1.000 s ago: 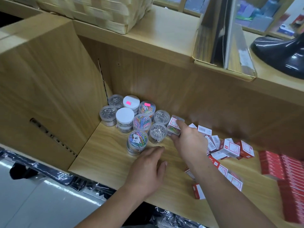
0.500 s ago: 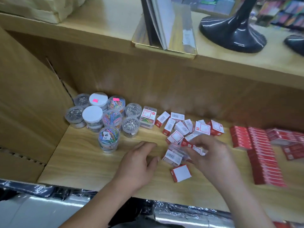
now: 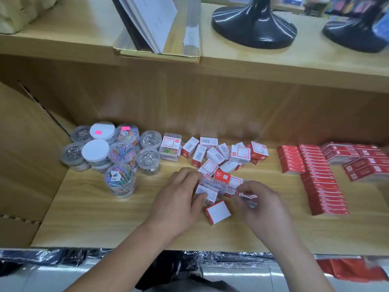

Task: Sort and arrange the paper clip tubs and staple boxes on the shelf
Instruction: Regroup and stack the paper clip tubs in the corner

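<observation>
A wooden shelf [image 3: 88,224] carries everything, with rows of red staple boxes [image 3: 322,186] stacked at the right, their far end blurred and cut off. At the far left stand nine round paper clip tubs [image 3: 120,157], two with white lids, beside one square clear tub [image 3: 170,149]. In the middle lies a loose heap of small red-and-white boxes [image 3: 219,157], too jumbled to count. The left hand [image 3: 179,203] lies palm down, fingers curled over the near boxes; the right hand [image 3: 265,205] pinches one small box [image 3: 249,197], mostly hidden. A single white-faced box [image 3: 218,211] lies between them.
</observation>
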`<state>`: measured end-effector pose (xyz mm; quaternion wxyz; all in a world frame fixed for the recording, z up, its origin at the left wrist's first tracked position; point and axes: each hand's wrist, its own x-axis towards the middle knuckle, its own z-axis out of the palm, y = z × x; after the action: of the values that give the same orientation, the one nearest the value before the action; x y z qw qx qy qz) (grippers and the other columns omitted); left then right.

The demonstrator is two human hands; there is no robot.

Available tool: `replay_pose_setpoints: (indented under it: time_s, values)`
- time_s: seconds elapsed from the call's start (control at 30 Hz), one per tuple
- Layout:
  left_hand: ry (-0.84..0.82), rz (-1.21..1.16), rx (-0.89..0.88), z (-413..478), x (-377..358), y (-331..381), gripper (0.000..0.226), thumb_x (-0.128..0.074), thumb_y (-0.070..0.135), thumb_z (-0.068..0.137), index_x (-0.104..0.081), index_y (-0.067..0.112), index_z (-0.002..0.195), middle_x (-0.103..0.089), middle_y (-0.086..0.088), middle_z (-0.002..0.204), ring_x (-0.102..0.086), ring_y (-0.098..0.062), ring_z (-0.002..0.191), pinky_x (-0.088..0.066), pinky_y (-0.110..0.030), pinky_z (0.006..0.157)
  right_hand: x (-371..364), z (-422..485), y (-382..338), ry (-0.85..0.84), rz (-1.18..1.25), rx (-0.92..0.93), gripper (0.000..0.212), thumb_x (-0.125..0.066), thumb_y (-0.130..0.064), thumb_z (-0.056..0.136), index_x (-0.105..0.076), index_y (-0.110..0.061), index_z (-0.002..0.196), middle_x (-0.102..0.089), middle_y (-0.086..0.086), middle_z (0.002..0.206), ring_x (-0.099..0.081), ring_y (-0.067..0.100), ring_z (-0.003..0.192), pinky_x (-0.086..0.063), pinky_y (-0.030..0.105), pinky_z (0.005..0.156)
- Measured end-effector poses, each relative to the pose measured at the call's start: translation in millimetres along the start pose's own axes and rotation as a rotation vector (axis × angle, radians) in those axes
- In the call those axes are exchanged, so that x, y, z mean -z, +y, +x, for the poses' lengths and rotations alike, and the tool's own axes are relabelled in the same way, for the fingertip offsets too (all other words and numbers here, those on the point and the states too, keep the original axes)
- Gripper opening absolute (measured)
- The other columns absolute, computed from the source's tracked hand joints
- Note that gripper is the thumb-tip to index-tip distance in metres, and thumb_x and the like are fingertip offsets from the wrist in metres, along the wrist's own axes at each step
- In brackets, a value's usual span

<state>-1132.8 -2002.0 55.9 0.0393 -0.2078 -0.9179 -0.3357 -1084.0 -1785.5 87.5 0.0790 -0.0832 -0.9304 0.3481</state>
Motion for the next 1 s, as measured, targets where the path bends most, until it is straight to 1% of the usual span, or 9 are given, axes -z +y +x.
replay_pose_setpoints:
  time_s: [0.1,0.23,0.3,0.4,0.53,0.63,0.73,0.87,1.0]
  values:
    - [-0.074,-0.074,0.040,3.7,-10.1,1.9,0.062,-0.066,0.030,0.090,-0.046,0.023,0.148,-0.055,0.006,0.140,-0.054,-0.018,0.126,-0.050,-0.035,0.100,-7.9,1.6,0.0,-0.034,0.008,0.050,0.033,-0.078,-0.030,0.082,-0.059,-0.045,0.105,-0.066,-0.021,0.099,-0.067,0.009,0.088,-0.058,0.041,0.071]
    - [-0.045,-0.146,0.041,9.1,-11.3,1.0,0.037,-0.066,0.023,0.089,-0.059,0.028,0.125,-0.061,0.009,0.114,-0.063,-0.018,0.100,-0.054,-0.039,0.082,-18.3,6.8,-4.3,-0.074,-0.051,0.117,0.037,-0.076,-0.028,0.082,-0.067,-0.034,0.118,-0.060,-0.018,0.101,-0.062,0.007,0.090,-0.057,0.040,0.071]
    - [-0.069,-0.152,0.005,11.7,-4.4,1.6,0.023,-0.066,0.023,0.090,-0.060,0.025,0.113,-0.055,0.010,0.104,-0.062,-0.018,0.089,-0.054,-0.042,0.073,-21.1,8.0,-4.7,-0.055,-0.024,0.121,0.034,-0.077,-0.026,0.084,-0.070,-0.030,0.117,-0.060,-0.017,0.099,-0.060,0.004,0.087,-0.056,0.039,0.070]
    - [-0.003,-0.111,-0.076,4.7,11.3,5.8,0.018,-0.062,0.030,0.097,-0.058,0.023,0.113,-0.053,0.010,0.108,-0.062,-0.018,0.086,-0.053,-0.041,0.071,-18.9,12.2,-13.0,-0.032,0.106,0.111,0.022,-0.072,-0.033,0.088,-0.072,-0.032,0.110,-0.067,-0.014,0.091,-0.065,0.008,0.079,-0.056,0.036,0.067]
    - [0.182,-0.135,-0.147,-13.1,33.3,8.4,0.026,-0.067,0.020,0.097,-0.057,0.023,0.121,-0.054,0.010,0.119,-0.063,-0.011,0.098,-0.052,-0.030,0.083,-14.2,20.6,-42.5,-0.098,0.376,-0.024,0.026,-0.066,-0.048,0.087,-0.074,-0.029,0.103,-0.075,-0.013,0.086,-0.070,0.008,0.080,-0.057,0.027,0.072]
    - [0.313,-0.150,-0.147,-24.3,39.3,0.4,0.023,-0.066,0.020,0.096,-0.060,0.023,0.118,-0.053,0.009,0.125,-0.060,-0.003,0.108,-0.050,-0.019,0.091,-18.9,28.5,-60.5,-0.197,0.626,-0.131,0.019,-0.077,-0.018,0.086,-0.074,-0.021,0.106,-0.078,0.000,0.091,-0.073,0.020,0.089,-0.060,0.031,0.077]
    - [0.395,-0.219,-0.113,-33.3,38.3,-6.3,0.027,-0.075,0.008,0.089,-0.067,0.016,0.114,-0.054,0.005,0.132,-0.059,-0.004,0.120,-0.050,-0.024,0.098,-22.3,29.7,-73.6,-0.267,0.824,-0.220,0.032,-0.075,0.006,0.083,-0.073,-0.015,0.108,-0.077,0.005,0.094,-0.074,0.023,0.089,-0.061,0.032,0.075]
    - [0.396,-0.436,0.101,-40.1,35.8,-15.7,0.054,-0.078,0.021,0.088,-0.057,0.015,0.137,-0.051,0.007,0.142,-0.057,-0.020,0.129,-0.054,-0.042,0.100,-30.4,29.8,-81.3,-0.303,0.851,-0.223,0.039,-0.071,0.015,0.082,-0.073,-0.014,0.109,-0.075,0.009,0.100,-0.075,0.028,0.088,-0.062,0.035,0.075]
    - [0.377,-0.555,0.195,-45.3,33.1,-18.5,0.068,-0.076,0.032,0.084,-0.050,0.023,0.146,-0.059,0.016,0.132,-0.066,-0.016,0.109,-0.058,-0.033,0.085,-34.0,32.5,-91.3,-0.368,0.754,-0.126,0.041,-0.065,0.016,0.086,-0.071,-0.017,0.109,-0.076,0.000,0.099,-0.075,0.021,0.084,-0.058,0.024,0.074]
